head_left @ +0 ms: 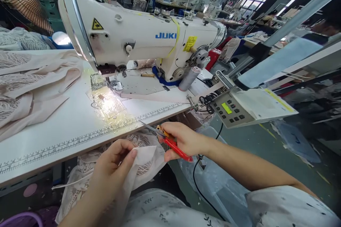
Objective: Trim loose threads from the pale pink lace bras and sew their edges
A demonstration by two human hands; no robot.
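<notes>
My left hand [117,161] pinches the edge of a pale lace fabric piece [145,170] between thumb and fingers, below the table's front edge. More of the lace hangs under that hand and over my lap. In my right hand [183,138] is a pair of scissors [177,149] with red handles, its blades pointing up and left toward the table edge. The blades are a little above the fabric and apart from my left fingers. Behind both hands stands a white sewing machine [144,35], its needle area lit by a bright lamp.
Pale lace pieces [29,85] lie on the left of the white table [66,124], which has a printed ruler along its front edge. A grey thread cone [189,78] stands by the machine. At right are a control panel [230,110] and a tape roll [279,64]; below is a plastic bin [226,188].
</notes>
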